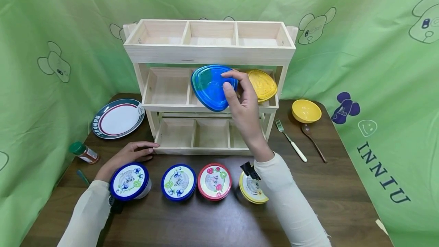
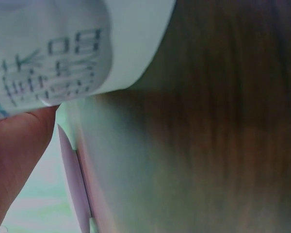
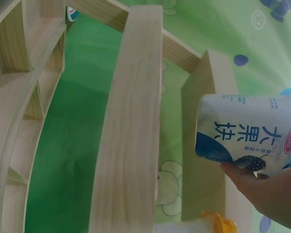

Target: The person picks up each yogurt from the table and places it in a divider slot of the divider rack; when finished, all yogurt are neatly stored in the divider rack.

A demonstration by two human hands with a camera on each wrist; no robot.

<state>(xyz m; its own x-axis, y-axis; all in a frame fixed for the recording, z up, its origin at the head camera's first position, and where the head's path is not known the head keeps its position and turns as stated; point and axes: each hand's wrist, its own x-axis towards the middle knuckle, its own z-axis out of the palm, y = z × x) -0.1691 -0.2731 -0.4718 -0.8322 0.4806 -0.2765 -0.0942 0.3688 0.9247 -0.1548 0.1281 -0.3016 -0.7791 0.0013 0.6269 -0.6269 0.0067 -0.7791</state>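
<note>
My right hand (image 1: 244, 111) pinches a blue-lidded tub (image 1: 213, 89) before the middle tier of a wooden shelf (image 1: 209, 54). In the right wrist view that tub (image 3: 247, 131) shows a white printed side, with a finger against it. A yellow-lidded tub (image 1: 262, 85) sits in the tier's right compartment. My left hand (image 1: 132, 155) lies on the table, its fingertips at the shelf's lower left corner. Close to that wrist stands another blue-lidded tub (image 1: 130, 182), its printed side (image 2: 53, 58) large in the left wrist view.
Near the front stand a blue-lidded tub (image 1: 178, 183), a red-lidded tub (image 1: 214, 182) and a yellow-lidded one (image 1: 253, 190), partly behind my sleeve. At left are a plate (image 1: 118, 119) and spice jar (image 1: 84, 152); at right, a yellow bowl (image 1: 306, 111), fork (image 1: 291, 141) and spoon (image 1: 313, 143).
</note>
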